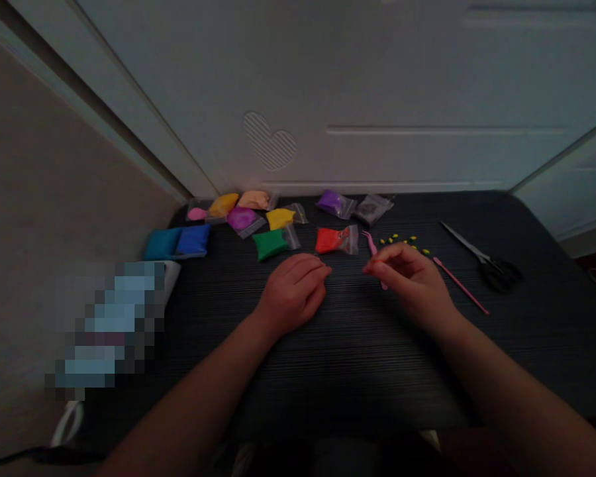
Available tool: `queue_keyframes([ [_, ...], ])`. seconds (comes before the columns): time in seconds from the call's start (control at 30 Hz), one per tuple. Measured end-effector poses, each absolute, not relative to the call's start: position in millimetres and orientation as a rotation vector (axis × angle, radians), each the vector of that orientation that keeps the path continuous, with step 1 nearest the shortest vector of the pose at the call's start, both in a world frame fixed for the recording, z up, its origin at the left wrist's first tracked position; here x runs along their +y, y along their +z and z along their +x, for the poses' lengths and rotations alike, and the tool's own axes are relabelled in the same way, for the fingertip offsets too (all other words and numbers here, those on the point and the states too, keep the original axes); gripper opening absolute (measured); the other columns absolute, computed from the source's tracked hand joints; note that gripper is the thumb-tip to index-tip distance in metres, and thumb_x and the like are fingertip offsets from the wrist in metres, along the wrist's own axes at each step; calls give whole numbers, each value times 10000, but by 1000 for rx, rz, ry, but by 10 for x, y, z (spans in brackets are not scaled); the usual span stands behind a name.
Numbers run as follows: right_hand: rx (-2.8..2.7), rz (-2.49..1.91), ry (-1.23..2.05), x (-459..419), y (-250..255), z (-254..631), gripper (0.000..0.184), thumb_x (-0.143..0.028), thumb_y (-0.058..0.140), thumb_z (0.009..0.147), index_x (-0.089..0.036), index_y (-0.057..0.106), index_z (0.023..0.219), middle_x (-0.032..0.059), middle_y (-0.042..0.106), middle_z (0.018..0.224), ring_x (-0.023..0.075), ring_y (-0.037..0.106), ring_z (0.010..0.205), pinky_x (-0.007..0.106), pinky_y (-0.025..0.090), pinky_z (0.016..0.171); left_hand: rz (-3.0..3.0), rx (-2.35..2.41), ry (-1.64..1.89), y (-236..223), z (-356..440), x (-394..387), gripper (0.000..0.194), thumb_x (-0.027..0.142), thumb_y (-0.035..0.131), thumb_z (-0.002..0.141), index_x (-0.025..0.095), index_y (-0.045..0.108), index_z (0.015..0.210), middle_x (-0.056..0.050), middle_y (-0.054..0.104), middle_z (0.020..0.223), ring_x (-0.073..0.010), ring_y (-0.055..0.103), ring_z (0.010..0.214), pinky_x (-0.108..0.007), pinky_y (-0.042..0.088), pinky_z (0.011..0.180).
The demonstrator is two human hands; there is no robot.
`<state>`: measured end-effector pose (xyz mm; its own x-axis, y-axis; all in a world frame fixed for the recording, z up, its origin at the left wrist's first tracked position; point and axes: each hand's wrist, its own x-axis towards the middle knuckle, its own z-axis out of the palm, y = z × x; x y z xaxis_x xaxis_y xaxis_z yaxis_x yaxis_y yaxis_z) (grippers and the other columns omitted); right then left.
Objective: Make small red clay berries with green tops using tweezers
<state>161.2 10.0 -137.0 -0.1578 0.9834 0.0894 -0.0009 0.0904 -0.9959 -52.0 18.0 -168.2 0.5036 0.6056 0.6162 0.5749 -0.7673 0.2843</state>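
Observation:
My left hand [295, 291] rests over the dark table with its fingers curled together; whatever they may hold is hidden. To its right, my right hand [412, 281] has thumb and forefinger pinched, and anything between the tips is too small to name. Partly behind that hand lies a pair of pink tweezers [370, 242]. Several tiny yellow-and-green pieces [395, 237] are scattered just beyond it. A bag of red clay [334, 240] and a bag of green clay [272, 244] lie past my left hand.
More clay bags, purple [332, 203], dark grey [371, 209], yellow [280, 218] and blue [193, 239], line the back. Black-handled scissors [491, 262] and a pink stick tool [461, 285] lie at right. A blurred-out device [114, 324] stands at left. A white panel [377, 86] rises behind.

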Motion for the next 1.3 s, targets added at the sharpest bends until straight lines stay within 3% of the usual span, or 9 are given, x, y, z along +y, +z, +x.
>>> queue_keyframes([
  [0.17, -1303, -1013, 1293, 89, -1355, 1593, 120, -209, 613, 753, -224, 576, 866, -12, 619, 841, 93, 567, 772, 201, 414, 619, 2681, 1056, 1126, -1681, -518, 179, 269, 86, 535, 740, 154, 586, 995, -80, 625, 958, -188, 547, 943, -379, 473, 857],
  [0.3, -1265, -976, 1316, 102, -1386, 1594, 166, -264, 515, 825, -243, 580, 976, -8, 597, 851, 106, 570, 777, 251, 430, 708, 2675, 1065, 1121, -1686, -520, 180, 273, 96, 530, 745, 162, 585, 1003, -80, 624, 968, -195, 546, 956, -390, 473, 856],
  [0.4, -1272, -992, 1290, 108, -1389, 1589, 197, -318, 443, 860, -240, 564, 994, -8, 576, 792, 114, 551, 723, 269, 417, 670, 2676, 1056, 1127, -1683, -519, 179, 266, 96, 531, 744, 160, 587, 996, -78, 626, 957, -191, 549, 948, -385, 475, 853],
  [0.6, -1294, -989, 1254, 121, -1398, 1603, 374, -411, 399, 861, -195, 474, 565, -19, 428, 511, 114, 426, 517, 286, 348, 547, 2676, 1048, 1134, -1675, -517, 176, 258, 93, 530, 743, 156, 592, 986, -78, 629, 947, -184, 551, 941, -377, 475, 854],
  [0.73, -1211, -940, 1270, 125, -1396, 1624, 400, -380, 439, 847, -194, 406, 495, -28, 365, 473, 106, 392, 483, 287, 338, 527, 2664, 1049, 1138, -1683, -517, 181, 265, 90, 535, 738, 153, 595, 988, -80, 628, 954, -185, 549, 948, -374, 471, 860],
  [0.9, -1134, -1004, 1340, 122, -1386, 1623, 96, -303, 581, 768, -215, 564, 734, -19, 558, 665, 114, 501, 623, 254, 372, 546, 2671, 1056, 1130, -1682, -518, 190, 261, 83, 546, 729, 138, 601, 978, -82, 629, 952, -182, 544, 952, -366, 466, 872],
  [1.07, -1130, -1049, 1375, 124, -1387, 1602, 213, -290, 562, 783, -256, 597, 991, 9, 609, 876, 131, 547, 768, 261, 420, 629, 2668, 1055, 1128, -1677, -519, 187, 253, 96, 526, 748, 164, 592, 983, -77, 629, 950, -186, 551, 939, -384, 476, 849],
  [1.2, -1093, -967, 1452, 132, -1368, 1587, 178, -329, 479, 835, -226, 605, 907, -1, 541, 730, 118, 525, 710, 250, 407, 605, 2675, 1052, 1136, -1676, -518, 188, 253, 94, 531, 745, 161, 590, 981, -79, 627, 948, -189, 551, 938, -383, 478, 848],
  [1.3, -1133, -993, 1427, 140, -1371, 1591, 294, -426, 423, 845, -205, 564, 713, -7, 466, 607, 119, 479, 604, 258, 376, 539, 2680, 1053, 1139, -1679, -517, 193, 254, 97, 526, 748, 166, 590, 984, -77, 628, 950, -192, 553, 939, -392, 479, 847],
])
